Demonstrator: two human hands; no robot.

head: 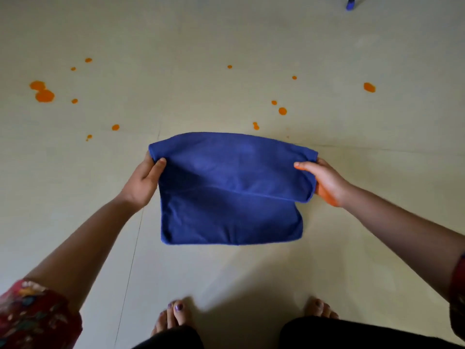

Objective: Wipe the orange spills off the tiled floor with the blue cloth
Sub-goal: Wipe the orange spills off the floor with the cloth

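Observation:
The blue cloth (231, 192) hangs folded over in front of me, held up above the pale tiled floor (226, 41). My left hand (143, 182) pinches its upper left corner. Its upper right edge is gripped by my right hand (327, 181), which has orange stain on the thumb and palm. Orange spills lie on the floor beyond the cloth: a large double blot (42, 91) at far left, several small drops (115, 127) left of centre, and more drops (282, 111) and a bigger spot (369, 87) to the right.
My bare feet (173, 316) stand on the floor at the bottom of the view, below the cloth. A blue-tipped leg of some object (349, 5) touches the floor at the top right. Tile joints (130, 260) run across the floor.

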